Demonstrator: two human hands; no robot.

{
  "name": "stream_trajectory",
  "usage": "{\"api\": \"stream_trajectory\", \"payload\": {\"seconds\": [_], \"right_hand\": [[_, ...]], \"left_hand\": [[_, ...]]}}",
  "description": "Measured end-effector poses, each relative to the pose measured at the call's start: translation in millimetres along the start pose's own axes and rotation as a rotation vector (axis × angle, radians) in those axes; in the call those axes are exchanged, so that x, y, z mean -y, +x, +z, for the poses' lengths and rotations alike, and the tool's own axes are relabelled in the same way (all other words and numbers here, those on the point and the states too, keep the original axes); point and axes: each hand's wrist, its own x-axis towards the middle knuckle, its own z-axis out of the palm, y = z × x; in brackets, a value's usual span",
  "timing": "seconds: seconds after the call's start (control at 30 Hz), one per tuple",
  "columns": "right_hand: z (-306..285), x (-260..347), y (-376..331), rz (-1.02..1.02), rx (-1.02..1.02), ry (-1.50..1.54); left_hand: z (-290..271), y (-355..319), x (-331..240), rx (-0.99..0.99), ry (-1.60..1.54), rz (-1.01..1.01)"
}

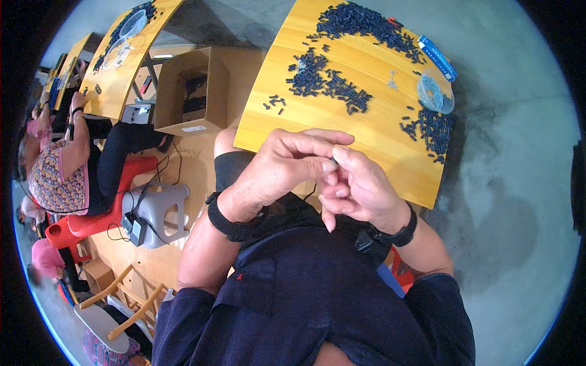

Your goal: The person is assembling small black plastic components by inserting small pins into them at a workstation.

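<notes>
Small dark plastic pieces (332, 82), short and rod-like, lie strewn in loose heaps across the yellow wooden table (372, 155) ahead of me, the thickest pile (360, 21) at the far end and another cluster (430, 131) near the right edge. My left hand (287, 168) and right hand (360, 189) are raised together just in front of the near table edge, fingertips pinched against each other; whatever sits between them is too small for me to make out, so I cannot tell what they grasp. I judge the work to be far from finished, since most pieces are unsorted on the board. A shallow clear plastic dish (434, 93) rests by the right cluster, with a blue flat packet (437, 57) beyond it. The tabletop looks smooth and varnished, the floor (519, 201) dull grey concrete. To my left stands an open cardboard box (192, 91).
</notes>
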Motion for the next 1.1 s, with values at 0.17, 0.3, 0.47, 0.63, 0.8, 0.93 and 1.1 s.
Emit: {"api": "stream_trajectory", "payload": {"seconds": [0.17, 0.3, 0.47, 0.63, 0.8, 0.93, 1.1], "right_hand": [[-8.0, -17.5, 18.5, -0.074, 0.039, 0.109], [-5.6, -3.1, 12.5, -0.032, 0.077, 0.187], [-5.1, 3.3, 10.8, -0.023, 0.090, 0.166], [-9.9, -6.4, 10.6, 0.011, 0.058, 0.166], [-17.7, -15.0, 12.4, -0.012, -0.046, 0.166], [-57.7, -20.5, 20.5, -0.169, -0.365, -0.379], [-137.1, -4.0, 17.0, -0.489, -0.807, -1.549]], "left_hand": [[-6.6, -0.2, 6.7, -0.078, 0.017, -0.190], [-7.6, 0.4, 8.5, -0.061, -0.014, -0.115], [-2.6, -1.8, 6.4, -0.102, -0.046, -0.097], [-3.8, -4.3, 16.1, -0.139, 0.032, -0.079], [-2.6, -3.8, 26.2, -0.148, 0.148, -0.049], [-13.8, 2.7, 53.4, -0.282, 0.318, -0.124], [-33.7, 9.0, 73.4, -0.366, 0.436, -0.330]]}}
